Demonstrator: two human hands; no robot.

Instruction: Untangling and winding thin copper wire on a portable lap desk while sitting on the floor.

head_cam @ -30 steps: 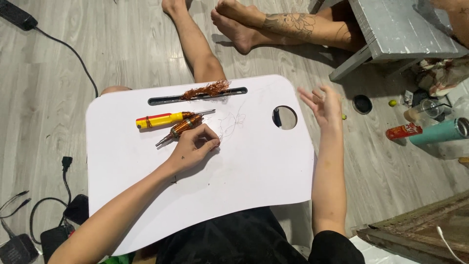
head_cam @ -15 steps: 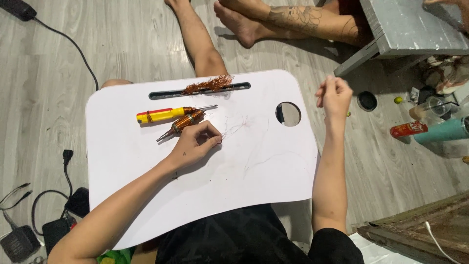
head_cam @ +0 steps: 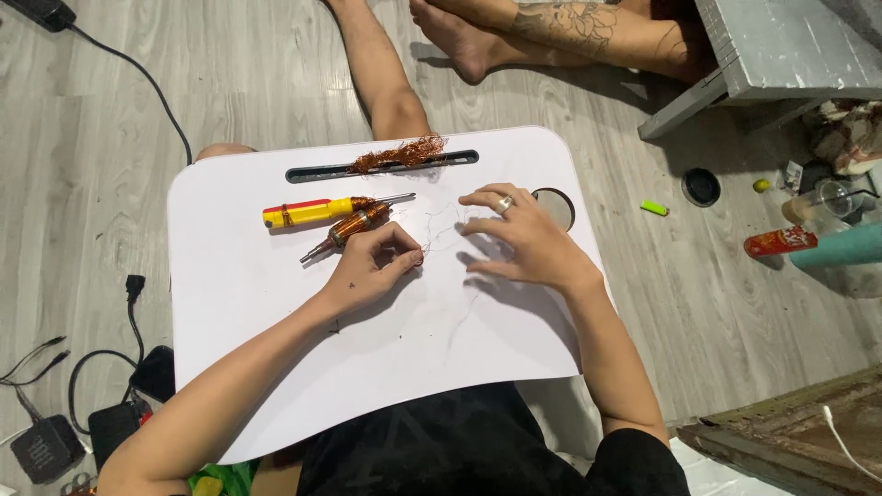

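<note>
A white lap table [head_cam: 276, 331] lies across my legs. My left hand [head_cam: 372, 268] rests on it with thumb and fingers pinched on a thin strand of wire [head_cam: 441, 230] that trails over the white surface. My right hand [head_cam: 524, 241], a ring on one finger, lies flat with fingers spread on the same loose wire. Just beyond my left hand lie a copper-wound rotor on a shaft [head_cam: 344, 230] and a yellow screwdriver with a red end [head_cam: 322, 210]. A tangle of copper wire [head_cam: 400, 153] sits in the table's slot.
Another person's bare legs and foot [head_cam: 478, 41] stretch across the grey wood floor beyond the table. A grey bench [head_cam: 781, 50] stands upper right, with a red can [head_cam: 779, 242], a teal bottle [head_cam: 841, 246], a black lid [head_cam: 701, 187] and a green lighter [head_cam: 654, 208] nearby. Cables and chargers [head_cam: 110, 404] lie at left.
My right hand came down from off the table's right edge onto the wire near the middle. My left hand stayed pinched by the rotor. The camera view shifted slightly.
</note>
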